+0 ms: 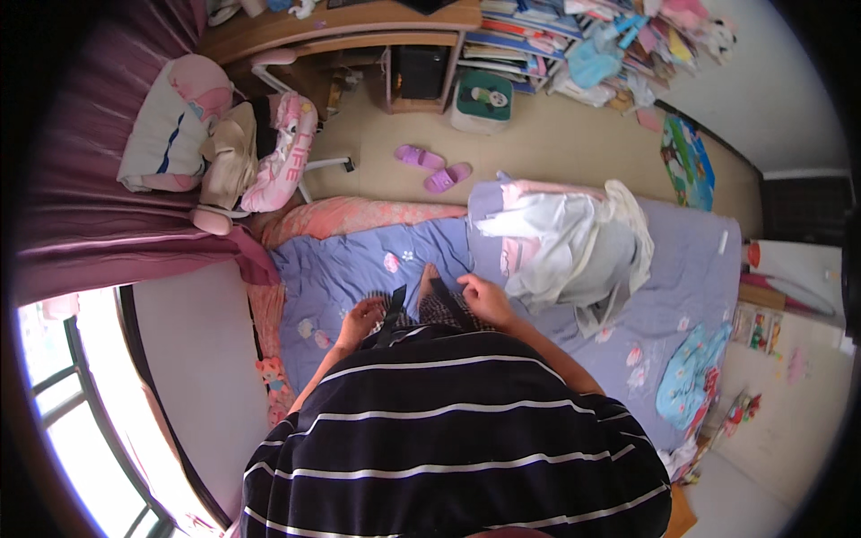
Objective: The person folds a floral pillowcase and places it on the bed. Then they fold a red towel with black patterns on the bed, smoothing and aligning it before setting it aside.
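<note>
Both hands hang over the bed, in front of my striped shirt. My left hand point(361, 321) is beside a black strap point(393, 313) at the left, its fingers loosely bent. Near the other black strap point(449, 302), my right hand point(485, 299) has curled fingers; whether anything small is between them cannot be told. Checked cloth point(430, 313) shows between the hands. Under them lies a blue-purple flowered bed sheet point(350, 269). A heap of white and grey clothes point(578, 235) rests on the bed to the right of my right hand.
Purple slippers point(434, 168) lie on the floor beyond the bed. A chair with a pink cushion point(286, 155) and clothes stands at the far left. A desk point(336, 23), a bin with a green lid point(483, 101) and crowded shelves line the back. Blue cloth point(686, 383) lies at right.
</note>
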{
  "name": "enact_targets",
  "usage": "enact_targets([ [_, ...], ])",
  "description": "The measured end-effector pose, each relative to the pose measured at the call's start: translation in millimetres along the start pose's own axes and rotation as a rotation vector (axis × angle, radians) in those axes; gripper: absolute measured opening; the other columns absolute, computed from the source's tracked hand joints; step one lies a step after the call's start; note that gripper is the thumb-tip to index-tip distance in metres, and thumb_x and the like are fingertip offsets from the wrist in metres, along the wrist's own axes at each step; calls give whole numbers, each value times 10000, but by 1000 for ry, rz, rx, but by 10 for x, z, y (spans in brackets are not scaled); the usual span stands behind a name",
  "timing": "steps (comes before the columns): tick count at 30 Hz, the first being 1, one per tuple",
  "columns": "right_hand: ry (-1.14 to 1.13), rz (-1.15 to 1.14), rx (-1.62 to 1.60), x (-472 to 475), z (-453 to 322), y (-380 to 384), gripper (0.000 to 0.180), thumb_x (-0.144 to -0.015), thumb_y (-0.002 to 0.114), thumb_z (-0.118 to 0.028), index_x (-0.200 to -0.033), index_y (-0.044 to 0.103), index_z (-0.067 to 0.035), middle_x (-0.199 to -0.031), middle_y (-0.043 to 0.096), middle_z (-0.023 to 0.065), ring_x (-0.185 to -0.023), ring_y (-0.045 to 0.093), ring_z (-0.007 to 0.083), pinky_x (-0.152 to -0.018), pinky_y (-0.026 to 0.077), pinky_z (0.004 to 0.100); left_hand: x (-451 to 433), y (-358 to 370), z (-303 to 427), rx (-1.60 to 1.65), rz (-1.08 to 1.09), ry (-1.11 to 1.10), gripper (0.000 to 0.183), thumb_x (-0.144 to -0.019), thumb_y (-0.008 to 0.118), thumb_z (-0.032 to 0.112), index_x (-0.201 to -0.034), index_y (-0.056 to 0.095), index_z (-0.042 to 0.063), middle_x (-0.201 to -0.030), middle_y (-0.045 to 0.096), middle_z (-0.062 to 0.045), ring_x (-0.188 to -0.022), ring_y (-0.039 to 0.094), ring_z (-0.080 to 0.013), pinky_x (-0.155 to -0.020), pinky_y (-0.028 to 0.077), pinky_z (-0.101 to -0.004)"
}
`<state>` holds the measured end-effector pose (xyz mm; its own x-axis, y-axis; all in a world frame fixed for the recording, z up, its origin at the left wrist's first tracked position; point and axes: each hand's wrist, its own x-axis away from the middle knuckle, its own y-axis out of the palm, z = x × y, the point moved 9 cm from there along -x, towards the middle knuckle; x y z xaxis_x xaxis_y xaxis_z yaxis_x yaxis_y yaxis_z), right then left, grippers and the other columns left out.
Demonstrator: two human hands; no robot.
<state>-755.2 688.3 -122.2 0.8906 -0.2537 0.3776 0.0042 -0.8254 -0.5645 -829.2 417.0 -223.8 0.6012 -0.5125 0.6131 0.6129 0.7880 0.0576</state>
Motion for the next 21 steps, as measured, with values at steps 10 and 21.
enact_targets([
  [10, -120, -39, 128, -1916, -307, -660, 218, -781, 486, -84, -992, 542, -96, -743, 601, 120, -672, 587, 256, -603, 457, 343, -813, -566, 507, 124, 186, -184, 322, -822, 513, 143, -1124, 515, 32, -747, 572, -19, -632, 501, -65, -549, 390, -191],
  [21, -266, -97, 275, -3575, -1229, -963, 210, -774, 495, -80, -974, 555, -78, -729, 604, 132, -644, 593, 263, -588, 470, 340, -1978, -1258, 1552, 402, 297, -64, 300, -827, 519, 178, -1108, 530, 74, -941, 589, -23, -806, 549, -104, -686, 420, -223],
])
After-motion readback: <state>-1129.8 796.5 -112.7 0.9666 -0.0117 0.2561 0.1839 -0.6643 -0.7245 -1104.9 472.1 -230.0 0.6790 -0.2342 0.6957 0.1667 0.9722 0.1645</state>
